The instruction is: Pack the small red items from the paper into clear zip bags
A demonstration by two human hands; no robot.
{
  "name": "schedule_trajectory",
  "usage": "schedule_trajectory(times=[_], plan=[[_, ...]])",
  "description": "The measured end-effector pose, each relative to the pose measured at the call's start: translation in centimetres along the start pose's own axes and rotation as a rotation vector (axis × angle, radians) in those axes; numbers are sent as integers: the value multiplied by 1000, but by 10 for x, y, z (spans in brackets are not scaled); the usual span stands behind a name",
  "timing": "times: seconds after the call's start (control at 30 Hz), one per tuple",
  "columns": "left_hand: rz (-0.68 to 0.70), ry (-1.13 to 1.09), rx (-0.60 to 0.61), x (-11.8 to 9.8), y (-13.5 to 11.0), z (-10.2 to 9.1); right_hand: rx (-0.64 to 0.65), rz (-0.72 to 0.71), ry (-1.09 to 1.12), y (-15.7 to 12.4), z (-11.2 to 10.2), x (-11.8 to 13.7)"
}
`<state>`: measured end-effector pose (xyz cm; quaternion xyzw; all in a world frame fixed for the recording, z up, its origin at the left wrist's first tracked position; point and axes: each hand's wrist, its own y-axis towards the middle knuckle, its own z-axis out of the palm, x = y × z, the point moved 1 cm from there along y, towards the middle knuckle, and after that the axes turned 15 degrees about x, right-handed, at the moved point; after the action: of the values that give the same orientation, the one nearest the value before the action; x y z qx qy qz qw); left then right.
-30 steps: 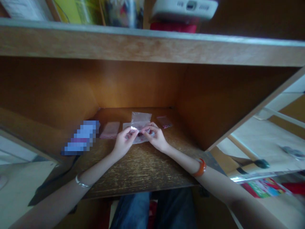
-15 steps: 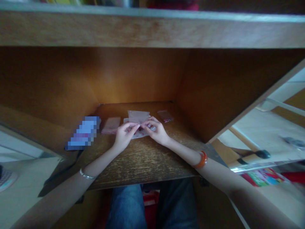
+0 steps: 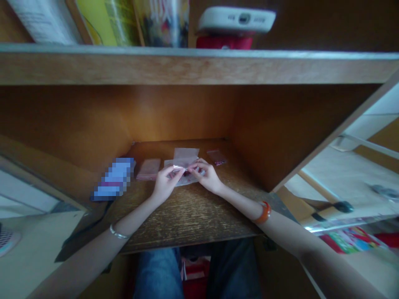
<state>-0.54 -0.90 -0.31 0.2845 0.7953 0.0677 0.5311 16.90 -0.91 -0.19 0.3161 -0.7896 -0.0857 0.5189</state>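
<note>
A small clear plastic bag point(image 3: 186, 154) stands up between my hands, pinched along its near edge by both. My left hand point(image 3: 166, 182) has thumb and forefinger closed on that edge from the left. From the right, my right hand point(image 3: 207, 176) pinches the same edge, the fingertips of the two hands nearly meeting. Beneath them lies a larger clear bag point(image 3: 187, 181) with small dark red pieces in it, partly covered by my fingers. To the left is a stack of small clear bags point(image 3: 149, 168). Farther right lies another small bag point(image 3: 217, 157) with a few pinkish beads inside.
A phone point(image 3: 114, 178) with a lit, blurred screen leans at the left on the wooden desk point(image 3: 199, 220). Cubby walls stand on both sides, and a shelf edge point(image 3: 199, 68) crosses overhead. A white device point(image 3: 237, 20) and upright books rest on that shelf.
My view has tilted up, so more of the upper shelf shows and the desk sits lower. Both hands keep their pinch on the small bag, with only slight finger shifts.
</note>
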Motion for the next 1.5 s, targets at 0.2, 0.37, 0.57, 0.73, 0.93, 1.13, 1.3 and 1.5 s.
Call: schedule_trajectory(times=[0.2,0.37,0.57,0.73,0.93,1.13,1.3,1.5], plan=[[11,22,9,-1,0,0,1,7,-7,0,2,1],[3,8,1,3,0,1,-11,-1,-40,-1,1,-1],[-7,-45,-22,4,2,2,1,-3,-80,-1,-1,-2],[-3,-62,-17,2,2,1,-10,-7,-59,-1,-1,-1],[1,-88,8,7,1,1,-27,-15,-29,-1,-1,0],[-42,-93,-9,8,1,2,-16,-6,-37,0,0,-3],[-30,-74,-3,8,0,3,-12,21,-32,0,0,-1],[-21,-34,50,6,0,3,33,68,30,0,1,0]])
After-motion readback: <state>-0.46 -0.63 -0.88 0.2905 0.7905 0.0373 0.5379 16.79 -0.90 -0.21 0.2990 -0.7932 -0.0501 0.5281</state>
